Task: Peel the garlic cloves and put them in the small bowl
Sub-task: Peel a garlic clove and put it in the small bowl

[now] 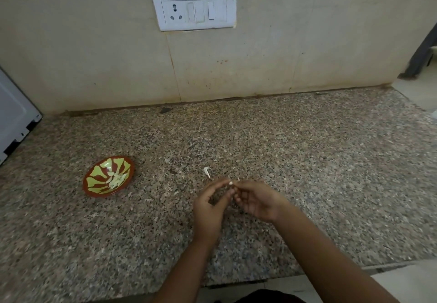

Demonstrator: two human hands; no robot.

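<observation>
My left hand (209,205) and right hand (257,202) meet fingertip to fingertip just above the granite counter (307,161), both pinching one garlic clove (230,183) — only its white tip shows. I judge it light and firm, with thin papery skin and slick flesh beneath, so I'd hold it by the ends and pick the skin there. The small bowl (93,182) sits well to my left, peeled cloves (115,179) already in it — a scrap of peel (207,171) lies near my hands.
</observation>
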